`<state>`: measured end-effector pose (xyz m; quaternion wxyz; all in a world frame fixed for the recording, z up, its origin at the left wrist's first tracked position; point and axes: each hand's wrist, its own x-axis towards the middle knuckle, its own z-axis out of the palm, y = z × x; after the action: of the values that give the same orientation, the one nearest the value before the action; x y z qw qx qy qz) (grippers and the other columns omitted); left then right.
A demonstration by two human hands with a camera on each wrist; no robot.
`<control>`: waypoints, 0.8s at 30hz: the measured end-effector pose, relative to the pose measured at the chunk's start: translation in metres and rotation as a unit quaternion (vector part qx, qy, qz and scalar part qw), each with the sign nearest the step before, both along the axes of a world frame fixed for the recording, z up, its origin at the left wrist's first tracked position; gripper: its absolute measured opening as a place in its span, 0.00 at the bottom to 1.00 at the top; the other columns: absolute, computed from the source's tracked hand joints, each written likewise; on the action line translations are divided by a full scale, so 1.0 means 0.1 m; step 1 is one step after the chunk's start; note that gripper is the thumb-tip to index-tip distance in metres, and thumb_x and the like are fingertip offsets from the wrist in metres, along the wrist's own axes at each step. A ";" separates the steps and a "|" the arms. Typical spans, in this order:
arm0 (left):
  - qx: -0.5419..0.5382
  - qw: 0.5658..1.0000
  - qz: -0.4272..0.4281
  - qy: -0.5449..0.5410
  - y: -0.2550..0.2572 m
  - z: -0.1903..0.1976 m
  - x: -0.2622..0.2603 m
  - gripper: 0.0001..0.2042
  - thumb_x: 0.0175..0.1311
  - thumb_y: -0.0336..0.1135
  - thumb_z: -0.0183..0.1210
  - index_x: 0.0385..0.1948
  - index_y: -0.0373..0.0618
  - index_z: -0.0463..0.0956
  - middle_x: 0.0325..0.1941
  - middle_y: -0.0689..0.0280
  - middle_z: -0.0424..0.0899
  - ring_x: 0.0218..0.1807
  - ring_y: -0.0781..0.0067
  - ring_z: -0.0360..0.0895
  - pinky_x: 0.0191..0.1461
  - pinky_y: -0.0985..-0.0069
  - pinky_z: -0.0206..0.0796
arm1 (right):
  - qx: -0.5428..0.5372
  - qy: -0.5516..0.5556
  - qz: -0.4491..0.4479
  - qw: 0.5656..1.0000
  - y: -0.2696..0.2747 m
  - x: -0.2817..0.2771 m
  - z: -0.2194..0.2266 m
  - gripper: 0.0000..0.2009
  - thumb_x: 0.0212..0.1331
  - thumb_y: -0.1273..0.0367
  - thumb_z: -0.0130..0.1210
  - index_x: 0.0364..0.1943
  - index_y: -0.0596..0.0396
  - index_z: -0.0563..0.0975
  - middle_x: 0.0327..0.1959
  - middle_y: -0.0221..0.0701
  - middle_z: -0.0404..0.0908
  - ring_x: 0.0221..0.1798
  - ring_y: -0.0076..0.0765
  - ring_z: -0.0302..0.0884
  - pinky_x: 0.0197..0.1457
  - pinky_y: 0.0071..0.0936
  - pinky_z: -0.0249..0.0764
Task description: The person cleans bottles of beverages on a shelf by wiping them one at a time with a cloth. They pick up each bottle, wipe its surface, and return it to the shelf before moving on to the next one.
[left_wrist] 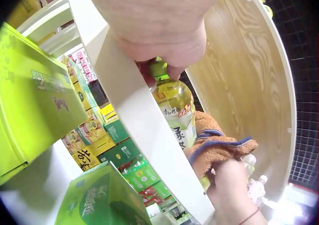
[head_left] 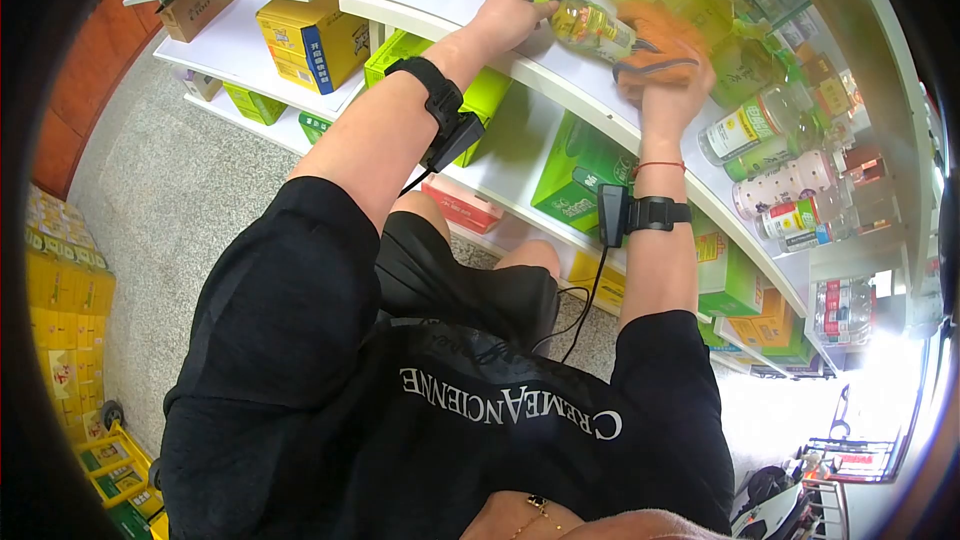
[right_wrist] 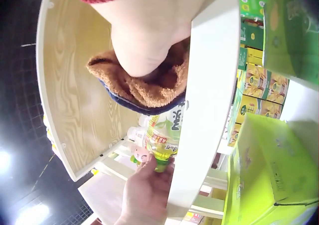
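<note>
From the head view, the left hand (head_left: 515, 10) has its grip clamped on the cap end of a green tea bottle (head_left: 590, 28) that lies on its side over the white shelf (head_left: 450, 0), while the right hand (head_left: 668, 75), just beyond the bottle's far end, holds an orange cloth (head_left: 660, 45) bunched against the bottle; the cloth is motion-blurred. More bottles (head_left: 790, 180) lie in a row on the shelf past the right hand, and green boxes (head_left: 575, 175) sit on the shelf below both hands. In the left wrist view, the left hand's fingers (left_wrist: 169, 50) pinch the green cap, the bottle (left_wrist: 177, 113) runs away from the grip along the shelf edge (left_wrist: 139, 115), and the cloth (left_wrist: 219, 148) wraps its lower body with the right hand (left_wrist: 232, 190) behind it. In the right wrist view, the right hand (right_wrist: 144, 40) closes over the cloth (right_wrist: 144, 85), pressing it down on the bottle (right_wrist: 167, 130), and the left hand (right_wrist: 147, 190) holds the cap at the far end. To wipe well, I judge the left grip should stay firm at the cap so the bottle cannot roll, while the cloth is drawn along the whole label with even pressure and the bottle is turned bit by bit.
</note>
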<state>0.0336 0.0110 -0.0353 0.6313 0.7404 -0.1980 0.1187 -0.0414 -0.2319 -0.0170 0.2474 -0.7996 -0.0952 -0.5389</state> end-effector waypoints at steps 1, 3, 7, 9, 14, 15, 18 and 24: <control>0.000 1.000 0.000 0.000 0.00 -0.01 0.01 0.14 0.63 0.41 0.61 0.47 0.46 0.77 0.34 0.62 0.83 0.33 0.71 0.80 0.43 0.72 0.72 | 0.022 0.005 -0.006 1.000 -0.02 0.01 -0.01 0.24 0.43 0.74 0.68 0.49 0.43 0.76 0.55 0.42 0.68 0.62 0.53 0.66 0.67 0.39 0.64; -0.017 1.000 0.000 -0.009 -0.01 -0.02 0.01 0.15 0.63 0.41 0.61 0.48 0.46 0.78 0.35 0.61 0.83 0.34 0.71 0.80 0.43 0.72 0.72 | 0.043 0.009 -0.011 0.999 -0.05 0.02 -0.03 0.24 0.45 0.73 0.67 0.50 0.45 0.76 0.56 0.42 0.68 0.63 0.53 0.65 0.68 0.40 0.62; -0.035 0.999 0.022 -0.015 -0.01 0.02 -0.04 0.15 0.64 0.40 0.60 0.49 0.45 0.78 0.38 0.60 0.83 0.35 0.71 0.79 0.43 0.71 0.71 | 0.092 0.012 0.028 0.995 -0.14 0.10 -0.07 0.22 0.47 0.72 0.66 0.50 0.48 0.75 0.54 0.42 0.68 0.63 0.51 0.65 0.69 0.40 0.61; -0.076 0.997 0.021 0.001 0.01 0.05 -0.06 0.14 0.64 0.38 0.60 0.49 0.45 0.78 0.42 0.57 0.82 0.40 0.67 0.79 0.46 0.70 0.70 | 0.126 0.020 0.064 0.990 -0.17 0.14 -0.12 0.22 0.47 0.71 0.66 0.50 0.49 0.75 0.53 0.41 0.69 0.63 0.51 0.65 0.69 0.40 0.61; -0.122 0.980 0.090 -0.128 0.00 0.25 0.03 0.15 0.66 0.34 0.59 0.53 0.43 0.76 0.43 0.61 0.78 0.44 0.70 0.74 0.48 0.74 0.68 | 0.071 0.013 0.088 0.994 -0.06 0.12 -0.08 0.21 0.48 0.68 0.67 0.49 0.48 0.76 0.52 0.38 0.70 0.60 0.48 0.68 0.67 0.36 0.63; -0.124 0.969 0.101 -0.190 -0.01 0.31 0.11 0.17 0.67 0.33 0.58 0.56 0.42 0.74 0.40 0.67 0.78 0.41 0.78 0.72 0.45 0.79 0.67 | 0.056 0.031 0.084 0.994 -0.06 0.11 -0.07 0.22 0.48 0.67 0.68 0.49 0.48 0.76 0.52 0.37 0.70 0.59 0.47 0.69 0.67 0.35 0.63; -0.091 0.954 0.123 -0.259 -0.14 0.89 -0.19 0.19 0.62 0.34 0.62 0.54 0.42 0.73 0.46 0.57 0.79 0.48 0.60 0.75 0.53 0.69 0.68 | 0.057 0.078 0.111 0.989 -0.08 0.12 -0.10 0.22 0.51 0.66 0.67 0.51 0.52 0.75 0.53 0.36 0.72 0.59 0.43 0.70 0.66 0.32 0.64; -0.055 0.933 0.110 -0.338 -0.47 1.18 -0.27 0.17 0.61 0.33 0.61 0.51 0.42 0.74 0.47 0.53 0.79 0.50 0.53 0.76 0.53 0.64 0.68 | 0.054 0.111 0.133 0.983 -0.03 0.08 -0.02 0.21 0.57 0.68 0.62 0.54 0.60 0.73 0.55 0.38 0.76 0.58 0.39 0.73 0.64 0.33 0.68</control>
<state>0.0064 -0.0358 0.0823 0.5498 0.6376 -0.3102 0.4414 -0.0335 -0.2354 -0.0187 0.3689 -0.8199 -0.1437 -0.4135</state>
